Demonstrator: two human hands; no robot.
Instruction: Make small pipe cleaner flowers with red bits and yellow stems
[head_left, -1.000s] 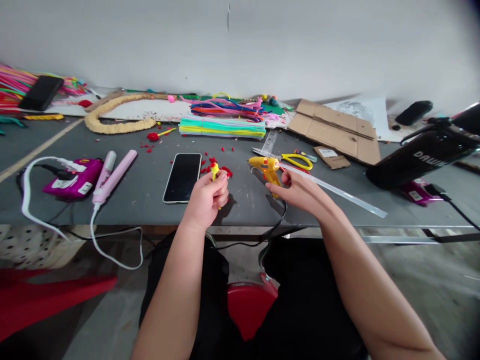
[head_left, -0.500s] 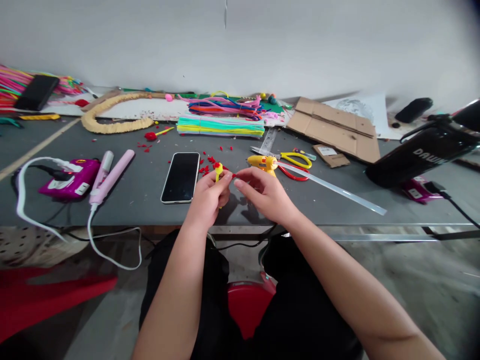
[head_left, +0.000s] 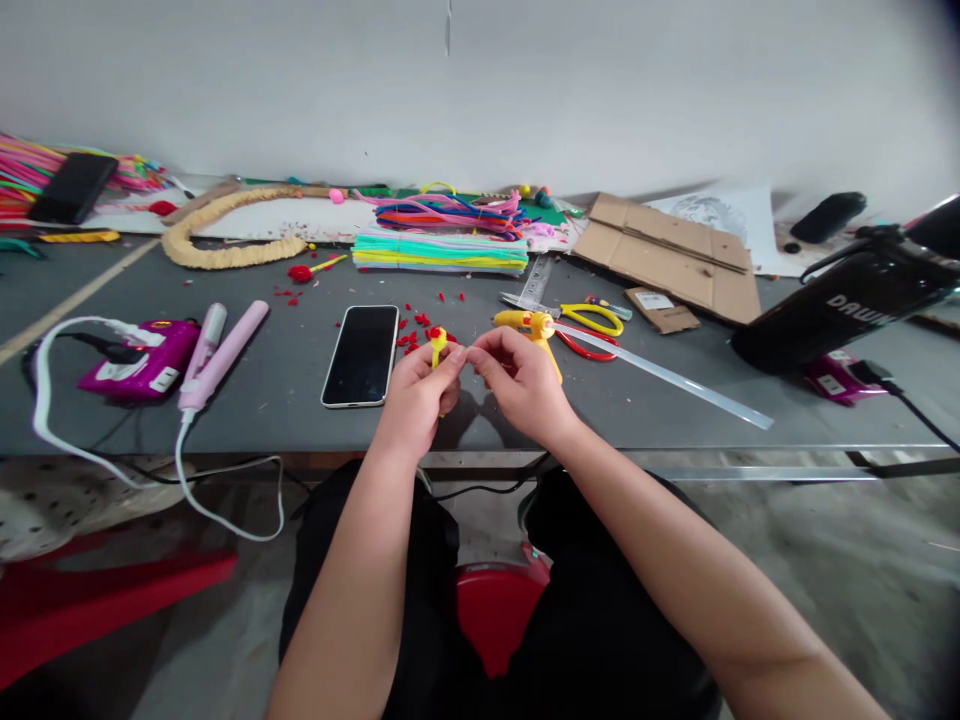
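My left hand is closed round a yellow pipe-cleaner stem, whose fuzzy top shows a little red and whose lower end pokes out below the fingers. Thumb and forefinger of my right hand are pinched together against the left fingertips; what they hold, if anything, is hidden. Small red fuzzy pieces lie scattered just behind my left hand. A yellow glue gun with a long clear glue stick rests behind my right hand. Left of my hands lies a phone.
Scissors lie beyond the glue gun. Bundled pipe cleaners stand at the back, near a red flower on a yellow stem. To the left are a pink straightener and purple power strip; a black bottle leans right.
My right hand has moved slightly left, its fingertips now meeting the left ones. The red bit that showed between the fingertips is out of sight.
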